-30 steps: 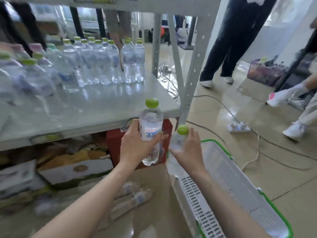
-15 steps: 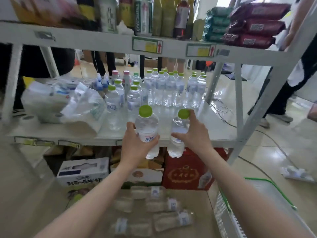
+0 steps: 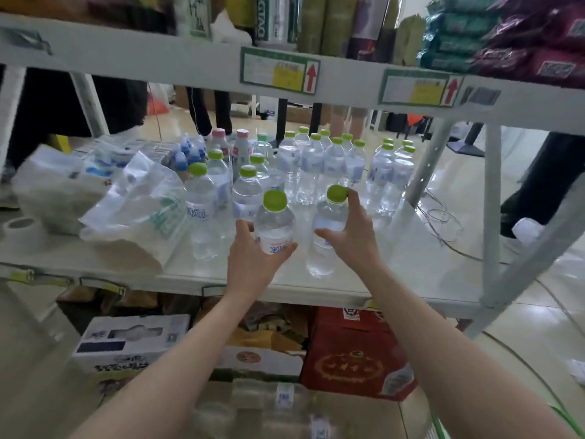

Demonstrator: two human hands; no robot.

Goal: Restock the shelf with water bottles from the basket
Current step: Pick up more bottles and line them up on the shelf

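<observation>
Two green-capped water bottles over the shelf (image 3: 395,267): one (image 3: 273,226) gripped by left hand (image 3: 250,258); one (image 3: 327,236) by right hand (image 3: 354,239); hands apart

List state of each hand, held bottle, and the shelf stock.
left hand: grips left bottle, upright, capped, above the shelf front
right hand: grips right bottle, upright, capped, base at shelf level
shelf bottles: upright, capped
plastic bag: crumpled, lying on shelf

In my grips I see clear glossy plastic bottles (image 3: 274,228) (matt green caps); beneath them the shelf (image 3: 395,248) looks smooth, pale, faintly reflective; left, crinkled shiny plastic wrap (image 3: 139,204).
</observation>
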